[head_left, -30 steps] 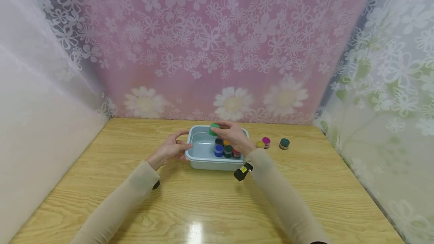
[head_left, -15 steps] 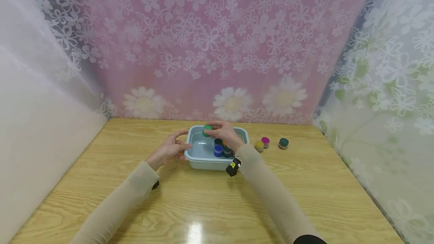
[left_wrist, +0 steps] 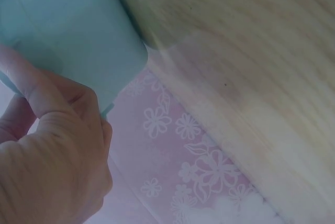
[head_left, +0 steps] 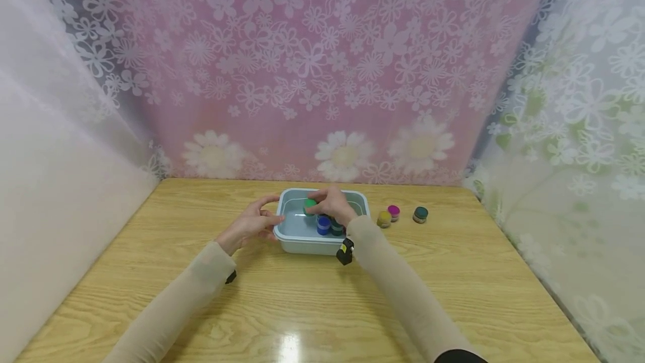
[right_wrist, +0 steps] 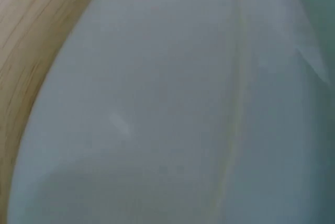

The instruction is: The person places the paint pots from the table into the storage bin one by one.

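A light blue plastic basin [head_left: 304, 246] stands on the table. At its left end my left hand [head_left: 250, 222] grips the rim, thumb on the edge and the other fingers outside. The left wrist view shows that hand [left_wrist: 57, 150] against the basin's wall [left_wrist: 78, 30]. Inside the basin, my right hand [head_left: 335, 206] pinches a small green paint jar [head_left: 309, 206] between thumb and fingers. Beside it sit a blue paint jar [head_left: 323, 225] and a dark green one [head_left: 336, 228]; my right hand and wrist cover others. Only the basin's wall [right_wrist: 131, 77] fills most of the right wrist view.
Right of the basin, on the wooden table [head_left: 282, 301], stand a yellow jar [head_left: 384, 219], a magenta jar [head_left: 393, 213] and a dark teal jar [head_left: 420, 214]. A pink flowered curtain [head_left: 282, 99] hangs behind the table, with pale curtains at both sides.
My right hand has moved left with the green paint jar, then lowered it into the basin beside the other jars. The left hand keeps its place on the rim.
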`<state>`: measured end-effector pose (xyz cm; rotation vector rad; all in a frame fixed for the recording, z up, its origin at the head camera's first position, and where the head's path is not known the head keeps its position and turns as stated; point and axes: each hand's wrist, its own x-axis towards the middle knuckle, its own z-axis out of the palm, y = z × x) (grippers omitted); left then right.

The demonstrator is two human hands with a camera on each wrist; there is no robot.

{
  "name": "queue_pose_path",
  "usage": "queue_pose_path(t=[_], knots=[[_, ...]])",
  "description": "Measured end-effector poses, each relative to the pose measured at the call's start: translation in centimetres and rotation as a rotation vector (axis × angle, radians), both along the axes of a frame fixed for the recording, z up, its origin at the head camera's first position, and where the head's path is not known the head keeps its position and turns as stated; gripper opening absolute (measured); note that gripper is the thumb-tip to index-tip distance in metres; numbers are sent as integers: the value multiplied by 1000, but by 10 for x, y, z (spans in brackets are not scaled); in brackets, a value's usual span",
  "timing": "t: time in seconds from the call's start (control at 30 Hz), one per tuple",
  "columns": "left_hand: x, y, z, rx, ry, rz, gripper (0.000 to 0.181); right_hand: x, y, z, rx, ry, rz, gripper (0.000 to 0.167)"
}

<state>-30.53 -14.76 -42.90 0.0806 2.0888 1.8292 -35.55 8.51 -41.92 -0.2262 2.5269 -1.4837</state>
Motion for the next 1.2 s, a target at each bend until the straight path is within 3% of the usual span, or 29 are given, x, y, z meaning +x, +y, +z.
queue_pose_path(t=[0.63,0.93,1.2], knots=[[1,1,0,-1,-1,-2,71,-2,-1,-10,129,60,7,41],[1,0,-1,-3,2,8,71,-4,-3,-13,145,61,-2,39],[-1,-1,-4,-1,9,3,71,-9,-1,-16,229,75,15,40]])
